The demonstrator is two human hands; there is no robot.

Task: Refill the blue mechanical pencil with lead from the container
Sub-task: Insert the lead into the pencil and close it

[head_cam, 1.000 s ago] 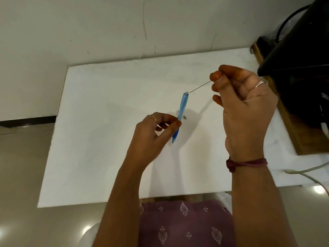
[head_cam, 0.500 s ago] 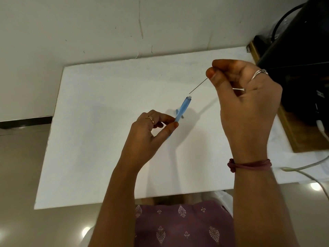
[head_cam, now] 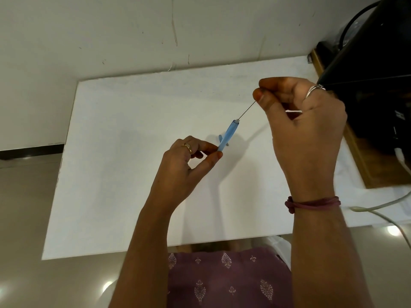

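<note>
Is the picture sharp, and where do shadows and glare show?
Head view: pencil and lead are sharp; soft shadows of both hands fall on the white table; bright glare spots sit on the floor; the wide lens bends the table edges.

The right hand (head_cam: 304,127) has brought the lead (head_cam: 246,111) back down so its lower tip now meets the open top of the blue mechanical pencil (head_cam: 227,135), after hovering clear half a second ago.
</note>
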